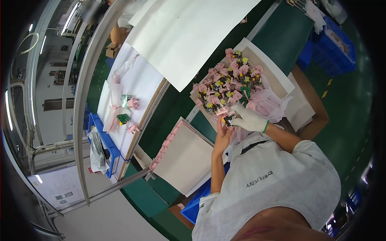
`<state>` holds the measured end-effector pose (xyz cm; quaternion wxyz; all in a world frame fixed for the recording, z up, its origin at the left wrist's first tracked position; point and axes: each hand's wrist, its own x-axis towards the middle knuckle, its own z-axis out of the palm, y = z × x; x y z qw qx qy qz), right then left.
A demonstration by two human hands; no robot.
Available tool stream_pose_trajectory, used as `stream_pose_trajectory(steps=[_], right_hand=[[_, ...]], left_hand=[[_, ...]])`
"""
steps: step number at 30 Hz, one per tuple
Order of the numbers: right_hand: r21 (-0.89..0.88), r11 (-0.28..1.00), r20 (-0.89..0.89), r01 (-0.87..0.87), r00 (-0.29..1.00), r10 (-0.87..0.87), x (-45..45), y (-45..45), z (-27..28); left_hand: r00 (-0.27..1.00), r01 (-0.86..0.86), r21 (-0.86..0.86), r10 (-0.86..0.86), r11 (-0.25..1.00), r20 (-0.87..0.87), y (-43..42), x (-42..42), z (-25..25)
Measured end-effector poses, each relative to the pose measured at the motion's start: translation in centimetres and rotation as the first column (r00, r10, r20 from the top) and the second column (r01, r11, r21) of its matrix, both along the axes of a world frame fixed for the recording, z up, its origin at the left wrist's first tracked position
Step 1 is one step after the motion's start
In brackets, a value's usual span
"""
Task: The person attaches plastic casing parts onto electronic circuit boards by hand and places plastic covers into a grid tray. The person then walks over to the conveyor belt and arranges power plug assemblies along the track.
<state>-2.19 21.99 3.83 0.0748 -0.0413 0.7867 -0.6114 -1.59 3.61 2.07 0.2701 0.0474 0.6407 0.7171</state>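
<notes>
A small circuit board (pixel 229 119) with a pink plastic piece is held between my two hands, close in front of my body. My bare left hand (pixel 223 134) grips it from below. My right hand (pixel 250 119), in a white glove with a green cuff, has its fingers closed at the board's other side; some fingertips are hidden. Just beyond lies a heap of similar boards with pink pieces (pixel 229 82), piled on a cardboard-lined tray (pixel 277 76). Pale pink plastic film (pixel 270 105) is bunched beside my glove.
Left of my arm, a flat board (pixel 183 158) carries a row of pink pieces along its edge. A white bench (pixel 146 72) holds more circuit boards (pixel 123 118) and a blue bin (pixel 106 144). A large white sheet (pixel 181 36) spans the top. Blue crates (pixel 333 52) stand far right.
</notes>
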Motion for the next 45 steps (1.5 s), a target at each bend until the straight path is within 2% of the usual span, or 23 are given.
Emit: stream_pose_trajectory(steps=[1,4,9,12,16,25,28,33,37,39,40,41,43,44,45], right_hand=[[0.009,1.000,0.008,-0.012,1.000,0.012,0.0,0.2,0.2],[0.025,0.999,0.030,-0.048,0.998,0.047,-0.1,0.2,0.9],[0.109,0.991,0.098,-0.077,0.993,0.066,0.3,-0.3,1.6],[0.093,0.992,0.067,-0.087,0.994,0.081,0.3,-0.5,1.0],[0.124,0.988,0.095,-0.092,0.992,0.081,0.3,-1.0,-0.6],[0.104,0.992,0.157,-0.067,0.986,0.051,1.1,-0.9,-3.4],[0.125,0.991,0.170,-0.058,0.985,0.036,1.6,-0.6,-4.2],[0.033,0.999,0.190,-0.012,0.982,0.005,1.2,-0.2,-5.6],[-0.101,0.993,0.180,0.057,0.983,-0.038,1.6,0.3,-4.3],[-0.210,0.975,0.142,0.074,0.989,-0.045,1.6,1.1,-3.4],[-0.205,0.977,0.134,0.061,0.990,-0.033,1.6,1.2,-3.5],[-0.082,0.996,0.004,0.023,1.000,-0.022,1.5,1.5,-3.8],[0.165,0.986,-0.259,-0.005,0.965,0.049,0.7,1.4,-4.0],[0.171,0.985,-0.275,-0.019,0.959,0.066,-0.1,0.8,-3.4],[0.246,0.953,-0.140,-0.177,0.966,0.216,-1.0,0.2,-2.6]], left_hand=[[1.000,0.004,0.001,-0.004,1.000,0.005,-0.1,-0.1,0.0],[0.945,-0.205,0.012,0.195,0.979,0.261,-0.8,-0.3,-0.2],[0.937,-0.199,-0.005,0.192,0.980,0.294,-1.1,-0.2,-2.5],[0.901,-0.338,0.125,0.282,0.933,0.328,-1.1,0.3,-2.8],[0.874,-0.405,0.206,0.310,0.891,0.375,-0.2,0.4,-2.3],[0.843,-0.387,0.097,0.309,0.917,0.441,0.2,0.8,-2.5],[0.854,-0.373,0.025,0.332,0.927,0.401,0.5,0.5,-2.7],[0.882,-0.350,-0.067,0.353,0.934,0.311,0.9,0.4,-3.6],[0.853,-0.356,-0.071,0.355,0.932,0.384,0.9,0.3,-2.2],[0.885,-0.362,-0.003,0.345,0.932,0.313,-0.5,-0.4,-1.3],[0.897,-0.371,0.036,0.348,0.928,0.272,-1.3,-0.8,-0.8],[0.895,-0.386,0.050,0.361,0.921,0.262,-1.2,-1.4,1.1],[0.882,-0.468,0.387,0.390,0.794,0.266,-1.1,-2.0,5.7],[0.879,-0.475,0.399,0.403,0.784,0.254,-1.7,-2.2,7.5],[0.866,-0.500,0.558,0.395,0.663,0.307,-2.2,-2.3,9.1]])
